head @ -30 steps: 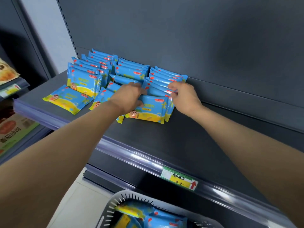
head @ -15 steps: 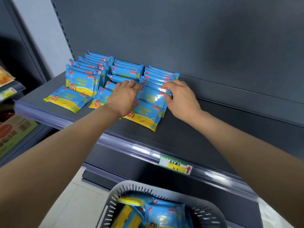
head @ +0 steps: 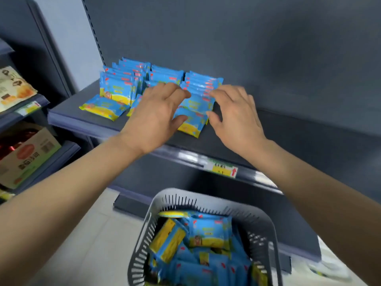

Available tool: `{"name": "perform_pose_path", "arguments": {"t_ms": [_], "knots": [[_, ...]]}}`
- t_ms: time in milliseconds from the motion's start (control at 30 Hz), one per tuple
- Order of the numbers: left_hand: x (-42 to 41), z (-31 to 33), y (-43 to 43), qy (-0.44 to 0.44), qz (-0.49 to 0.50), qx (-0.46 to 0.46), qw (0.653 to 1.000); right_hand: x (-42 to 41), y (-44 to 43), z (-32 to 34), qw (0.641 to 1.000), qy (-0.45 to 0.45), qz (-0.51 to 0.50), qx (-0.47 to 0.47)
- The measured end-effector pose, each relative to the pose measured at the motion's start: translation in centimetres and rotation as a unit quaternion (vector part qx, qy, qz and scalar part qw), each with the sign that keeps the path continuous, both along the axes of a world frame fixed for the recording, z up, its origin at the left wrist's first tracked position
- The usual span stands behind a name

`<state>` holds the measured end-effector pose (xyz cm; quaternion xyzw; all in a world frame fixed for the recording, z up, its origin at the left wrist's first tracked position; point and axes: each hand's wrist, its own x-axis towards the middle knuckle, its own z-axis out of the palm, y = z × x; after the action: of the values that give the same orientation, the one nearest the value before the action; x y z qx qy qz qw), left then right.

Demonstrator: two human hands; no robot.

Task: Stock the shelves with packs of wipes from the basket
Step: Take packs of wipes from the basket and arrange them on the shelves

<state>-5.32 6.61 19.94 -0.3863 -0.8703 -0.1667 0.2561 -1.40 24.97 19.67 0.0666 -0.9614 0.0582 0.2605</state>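
Blue and yellow packs of wipes [head: 203, 82] stand in rows at the back of the dark grey shelf [head: 288, 137], and several lie flat in front, one [head: 190, 122] between my hands. My left hand [head: 156, 114] hovers over the packs with fingers spread, holding nothing. My right hand [head: 235, 114] hovers just right of the rows, fingers apart and empty. Below, the grey slotted basket [head: 266, 230] holds several more packs [head: 208, 232].
A yellow price label [head: 221, 168] with a red arrow sits on the shelf's front rail. To the left, another shelf unit carries snack bags [head: 14, 87] and a cardboard box [head: 26, 155]. Pale floor tiles [head: 99, 240] lie left of the basket.
Both hands have lifted off the packs and drawn back toward me, fingers opening. The view has tilted down, showing more of the basket.
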Motion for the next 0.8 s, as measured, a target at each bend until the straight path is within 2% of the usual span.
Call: {"name": "perform_pose_path", "arguments": {"t_ms": [167,400,600,800], "knots": [[4.6,-3.3,-0.2,-0.057,-0.037,-0.044,0.997,5.1,-1.6,-4.0,0.998,-0.054,0.014,0.009],[9.9,-12.0,-1.1,-0.153,-0.054,-0.092,0.982,10.2,-1.6,-12.6,0.988,-0.155,0.009,0.015],[11.1,-20.4,-2.2,-0.262,-0.042,-0.194,0.944,12.3,-0.3,-19.7,0.954,-0.297,-0.014,0.039],[11.8,-25.0,-1.9,-0.331,-0.016,-0.223,0.917,12.4,1.8,-24.4,0.918,-0.388,-0.043,0.068]]}}
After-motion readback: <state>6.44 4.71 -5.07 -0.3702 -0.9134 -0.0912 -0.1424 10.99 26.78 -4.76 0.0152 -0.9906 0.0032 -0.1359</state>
